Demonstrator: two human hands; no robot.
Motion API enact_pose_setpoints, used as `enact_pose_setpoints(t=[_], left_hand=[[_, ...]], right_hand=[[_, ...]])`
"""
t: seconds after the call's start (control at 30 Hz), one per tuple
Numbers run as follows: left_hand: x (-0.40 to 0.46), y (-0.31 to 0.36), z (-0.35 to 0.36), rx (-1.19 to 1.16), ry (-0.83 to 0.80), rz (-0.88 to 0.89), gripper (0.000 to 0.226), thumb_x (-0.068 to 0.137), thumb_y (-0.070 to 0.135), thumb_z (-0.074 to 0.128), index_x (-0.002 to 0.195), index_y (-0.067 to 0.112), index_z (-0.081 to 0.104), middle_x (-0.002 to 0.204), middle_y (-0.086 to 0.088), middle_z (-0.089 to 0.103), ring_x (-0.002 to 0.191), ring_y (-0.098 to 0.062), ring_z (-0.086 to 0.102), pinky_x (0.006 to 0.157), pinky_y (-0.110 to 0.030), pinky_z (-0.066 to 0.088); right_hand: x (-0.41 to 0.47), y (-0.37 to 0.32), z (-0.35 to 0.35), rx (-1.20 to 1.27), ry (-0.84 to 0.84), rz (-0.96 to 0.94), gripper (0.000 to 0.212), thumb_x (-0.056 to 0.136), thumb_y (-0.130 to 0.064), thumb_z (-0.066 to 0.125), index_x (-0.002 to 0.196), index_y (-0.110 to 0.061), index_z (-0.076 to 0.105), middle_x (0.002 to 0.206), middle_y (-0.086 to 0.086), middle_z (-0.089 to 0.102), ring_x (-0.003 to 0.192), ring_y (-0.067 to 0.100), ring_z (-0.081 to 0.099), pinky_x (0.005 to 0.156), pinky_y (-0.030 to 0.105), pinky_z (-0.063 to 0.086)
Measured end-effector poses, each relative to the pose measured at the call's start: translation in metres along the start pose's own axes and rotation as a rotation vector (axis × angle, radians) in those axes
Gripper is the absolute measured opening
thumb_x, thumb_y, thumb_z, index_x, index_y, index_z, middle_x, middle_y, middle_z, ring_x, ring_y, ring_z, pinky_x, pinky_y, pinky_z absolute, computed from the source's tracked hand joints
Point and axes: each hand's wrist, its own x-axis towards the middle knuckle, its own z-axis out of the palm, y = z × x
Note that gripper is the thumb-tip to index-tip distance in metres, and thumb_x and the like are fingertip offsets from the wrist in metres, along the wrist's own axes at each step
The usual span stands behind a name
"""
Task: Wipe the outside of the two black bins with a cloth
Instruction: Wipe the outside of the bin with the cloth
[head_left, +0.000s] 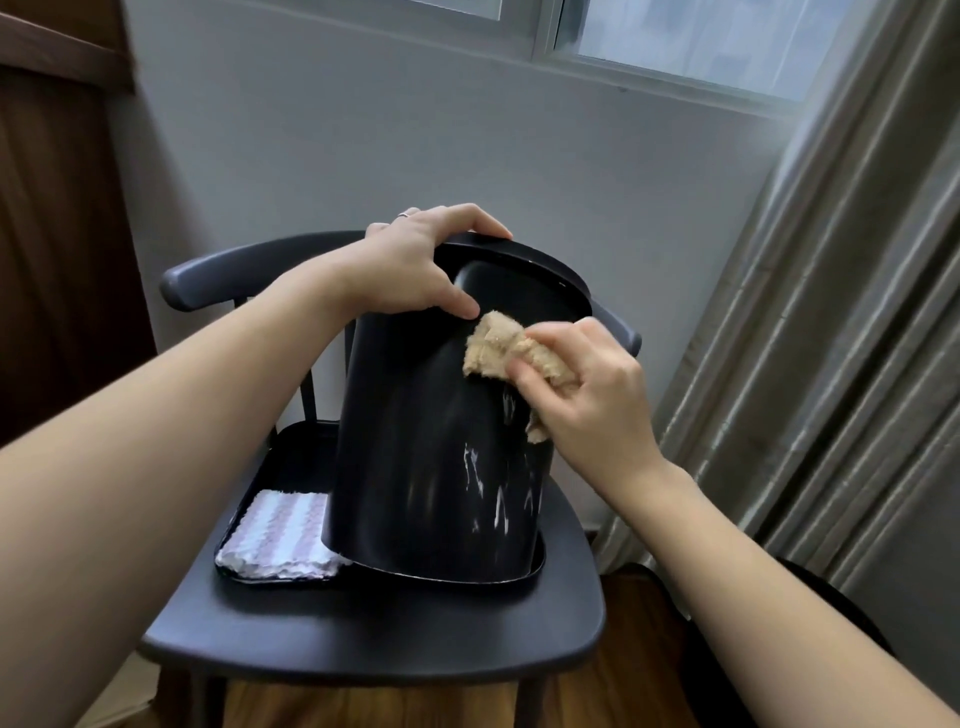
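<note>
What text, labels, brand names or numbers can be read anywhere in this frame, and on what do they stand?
None can be read.
black bin: no label or brand visible; the white streaks on its side are marks or glare, not lettering.
tan cloth in the right hand: plain.
striped cloth on the black tray: a pattern only.
left hand grips the bin's rim; its ring shows no legible marking.
</note>
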Motion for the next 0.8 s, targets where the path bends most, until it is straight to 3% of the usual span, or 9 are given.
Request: enact_pose_setpoints(t=[0.23, 0.3, 0.47, 0.7, 0.8], left_hand=[[0.002, -0.006, -0.001, -0.054, -0.029, -0.017, 0.066, 0.071, 0.029, 0.081, 0.120, 0.064, 0.053, 0.137, 0.010, 0.051, 0.134, -0.030, 0.041, 0.114, -0.050, 0.038], [0.002, -0.005, -0.001, -0.065, -0.035, -0.020, 0.067, 0.067, 0.032, 0.080, 0.118, 0.066, 0.053, 0.137, 0.011, 0.052, 0.134, -0.030, 0.043, 0.113, -0.051, 0.039], [0.005, -0.006, 0.000, -0.083, -0.052, -0.020, 0.067, 0.059, 0.037, 0.076, 0.114, 0.068, 0.054, 0.134, 0.014, 0.056, 0.131, -0.031, 0.047, 0.111, -0.051, 0.043], [0.006, -0.009, -0.002, -0.107, -0.075, -0.028, 0.067, 0.060, 0.037, 0.077, 0.115, 0.068, 0.054, 0.136, 0.008, 0.056, 0.130, -0.035, 0.048, 0.111, -0.053, 0.043], [0.007, -0.011, -0.002, -0.107, -0.070, -0.023, 0.067, 0.060, 0.036, 0.077, 0.115, 0.067, 0.055, 0.133, 0.013, 0.057, 0.130, -0.034, 0.049, 0.110, -0.052, 0.043]], right_hand=[[-0.060, -0.005, -0.001, 0.062, -0.277, -0.323, 0.017, 0.079, -0.014, 0.077, 0.094, -0.007, 0.075, 0.082, 0.005, 0.057, 0.065, 0.019, 0.055, 0.060, 0.032, 0.052], [-0.053, -0.004, -0.001, 0.032, -0.253, -0.319, 0.016, 0.081, -0.014, 0.077, 0.095, -0.007, 0.074, 0.082, 0.005, 0.058, 0.067, 0.019, 0.056, 0.062, 0.032, 0.052], [-0.027, -0.004, -0.002, 0.005, -0.060, -0.062, 0.019, 0.082, -0.015, 0.078, 0.100, -0.011, 0.074, 0.087, 0.002, 0.059, 0.073, 0.016, 0.058, 0.069, 0.033, 0.052], [-0.090, -0.004, -0.007, 0.072, -0.330, -0.269, 0.017, 0.078, -0.015, 0.075, 0.095, -0.010, 0.075, 0.082, 0.004, 0.058, 0.065, 0.019, 0.056, 0.058, 0.034, 0.052], [-0.081, 0.000, -0.008, 0.043, -0.307, -0.280, 0.017, 0.082, -0.015, 0.074, 0.097, -0.008, 0.074, 0.083, 0.004, 0.058, 0.067, 0.019, 0.057, 0.060, 0.033, 0.052]])
